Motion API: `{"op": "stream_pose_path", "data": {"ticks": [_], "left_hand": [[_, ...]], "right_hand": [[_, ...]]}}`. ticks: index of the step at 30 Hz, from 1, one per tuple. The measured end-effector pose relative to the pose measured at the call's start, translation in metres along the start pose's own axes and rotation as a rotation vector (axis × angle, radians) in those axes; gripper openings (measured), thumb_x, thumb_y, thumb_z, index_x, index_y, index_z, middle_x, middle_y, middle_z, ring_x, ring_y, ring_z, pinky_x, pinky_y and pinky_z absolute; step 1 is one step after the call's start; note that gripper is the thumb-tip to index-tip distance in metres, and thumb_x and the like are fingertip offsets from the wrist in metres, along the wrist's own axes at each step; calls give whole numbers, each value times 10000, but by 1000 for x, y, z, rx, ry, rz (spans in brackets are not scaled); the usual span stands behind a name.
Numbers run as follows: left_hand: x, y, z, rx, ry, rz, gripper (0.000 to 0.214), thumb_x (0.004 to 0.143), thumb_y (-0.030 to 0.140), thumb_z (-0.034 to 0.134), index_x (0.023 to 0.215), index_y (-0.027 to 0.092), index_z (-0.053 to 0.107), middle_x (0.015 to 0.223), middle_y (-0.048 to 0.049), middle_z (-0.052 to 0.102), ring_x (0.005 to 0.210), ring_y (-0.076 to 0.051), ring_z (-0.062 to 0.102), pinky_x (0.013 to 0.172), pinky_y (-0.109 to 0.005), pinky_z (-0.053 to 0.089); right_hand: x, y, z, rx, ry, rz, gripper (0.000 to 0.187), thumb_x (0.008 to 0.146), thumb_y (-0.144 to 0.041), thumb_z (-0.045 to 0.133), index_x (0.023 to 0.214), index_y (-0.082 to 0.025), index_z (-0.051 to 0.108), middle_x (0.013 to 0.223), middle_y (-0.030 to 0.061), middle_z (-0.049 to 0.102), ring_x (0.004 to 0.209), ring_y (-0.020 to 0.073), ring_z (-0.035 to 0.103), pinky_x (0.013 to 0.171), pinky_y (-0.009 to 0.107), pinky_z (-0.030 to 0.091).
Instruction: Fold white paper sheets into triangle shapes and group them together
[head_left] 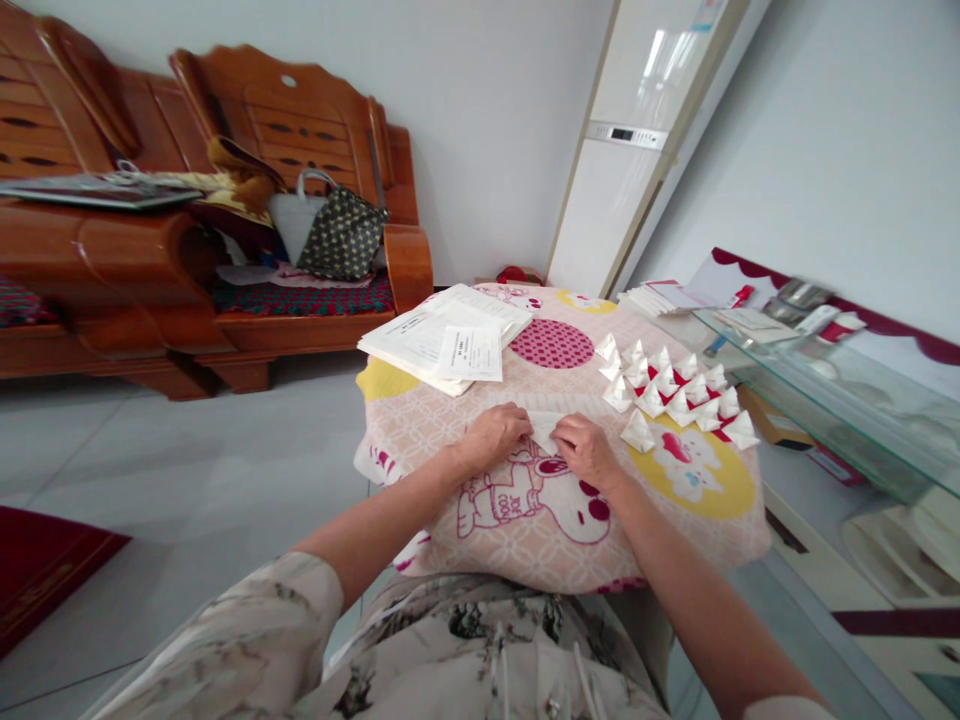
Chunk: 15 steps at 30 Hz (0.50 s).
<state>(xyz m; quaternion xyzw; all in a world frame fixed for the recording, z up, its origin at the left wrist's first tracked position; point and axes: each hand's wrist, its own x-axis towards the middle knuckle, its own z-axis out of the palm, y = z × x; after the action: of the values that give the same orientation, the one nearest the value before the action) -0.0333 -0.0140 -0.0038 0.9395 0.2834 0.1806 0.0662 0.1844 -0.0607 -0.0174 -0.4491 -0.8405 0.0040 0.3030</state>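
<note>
A small piece of white folded paper (545,428) lies on the cloth-covered table between my hands. My left hand (495,436) pinches its left side, fingers closed. At the right side, my right hand (587,450) grips the paper with thumb and fingertips. Part of the sheet is hidden under the fingers. Beyond my hands is a stack of printed papers (420,335), with a smaller printed sheet (471,354) on top. To the right stand several folded paper pieces (681,407) with pointed tips, set out in rows; one folded piece (638,431) sits nearest to my right hand.
A pink patterned cloth (442,450) covers the table. Right of it stands a glass-topped cabinet (862,400) holding papers and metal bowls. Behind on the left, a wooden sofa (300,110) carries a dark patterned bag (341,235). A white floor-standing unit (622,150) rises at the wall.
</note>
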Motion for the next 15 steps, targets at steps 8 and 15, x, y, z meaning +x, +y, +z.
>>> {"op": "stream_pose_path", "data": {"ticks": [8, 15], "left_hand": [[7, 9, -1, -36, -3, 13, 334, 868, 38, 488, 1122, 153, 672, 1097, -95, 665, 1054, -223, 611, 939, -351, 511], [10, 15, 8, 77, -81, 89, 270, 933, 108, 463, 1138, 123, 637, 1134, -133, 633, 1053, -246, 579, 948, -362, 496]], "right_hand": [[1, -6, -5, 49, -11, 9, 243, 791, -37, 541, 666, -183, 689, 735, 63, 660, 759, 191, 603, 732, 306, 486], [1, -11, -8, 105, 20, 26, 217, 741, -51, 526, 612, -179, 645, 701, 60, 652, 728, 186, 605, 713, 303, 480]]}}
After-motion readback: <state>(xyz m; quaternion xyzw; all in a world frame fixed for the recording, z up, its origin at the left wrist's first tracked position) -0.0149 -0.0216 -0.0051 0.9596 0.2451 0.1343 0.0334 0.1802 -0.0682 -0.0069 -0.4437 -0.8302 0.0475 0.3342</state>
